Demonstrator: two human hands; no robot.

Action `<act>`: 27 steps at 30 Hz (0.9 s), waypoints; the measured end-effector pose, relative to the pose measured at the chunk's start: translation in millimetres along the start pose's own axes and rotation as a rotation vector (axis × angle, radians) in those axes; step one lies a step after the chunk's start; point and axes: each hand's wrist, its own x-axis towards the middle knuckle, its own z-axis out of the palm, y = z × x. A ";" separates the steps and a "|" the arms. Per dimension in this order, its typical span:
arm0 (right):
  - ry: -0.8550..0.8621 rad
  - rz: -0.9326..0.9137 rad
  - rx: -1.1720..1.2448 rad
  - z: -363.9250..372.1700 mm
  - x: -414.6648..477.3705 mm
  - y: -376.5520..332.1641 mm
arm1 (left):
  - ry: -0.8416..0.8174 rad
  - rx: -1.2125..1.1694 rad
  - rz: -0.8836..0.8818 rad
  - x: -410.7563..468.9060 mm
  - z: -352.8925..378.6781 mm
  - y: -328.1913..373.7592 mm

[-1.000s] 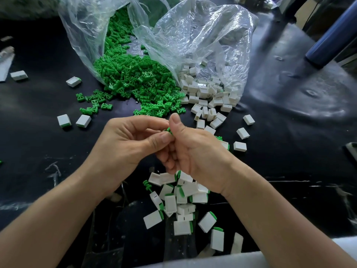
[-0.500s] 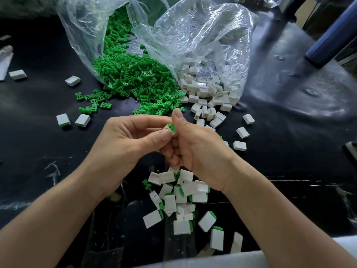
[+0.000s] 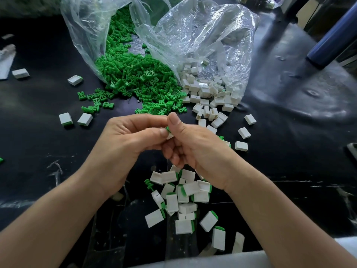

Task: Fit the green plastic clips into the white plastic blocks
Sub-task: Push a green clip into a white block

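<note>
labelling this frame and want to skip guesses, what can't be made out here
Head view, green clip and white block: pinched between left hand and right hand, mostly covered by thumbs; seating depth cannot be told.
Head view, blue cylinder: cut off at the top right corner.
Head view, bagged clips: blurred by the crinkled clear bag.

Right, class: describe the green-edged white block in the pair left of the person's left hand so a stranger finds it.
Start at the bag of green clips spilling onto the black table. Nearer than its stray clips, left of the left hand, two white blocks lie side by side. Ours is the left block, alone in showing a green strip on its near edge.
</note>
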 end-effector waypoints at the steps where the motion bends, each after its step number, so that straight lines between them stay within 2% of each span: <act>1: 0.002 0.003 -0.012 0.8 -0.5 -0.7 | 0.000 0.007 -0.003 -0.1 0.3 -0.1; 7: 0.058 0.007 -0.124 3.0 -3.5 -2.3 | -0.017 0.018 -0.032 -0.5 0.4 -0.5; 27: 0.198 -0.047 -0.311 8.1 -1.5 3.6 | 0.117 -0.093 -0.103 0.6 3.8 -9.5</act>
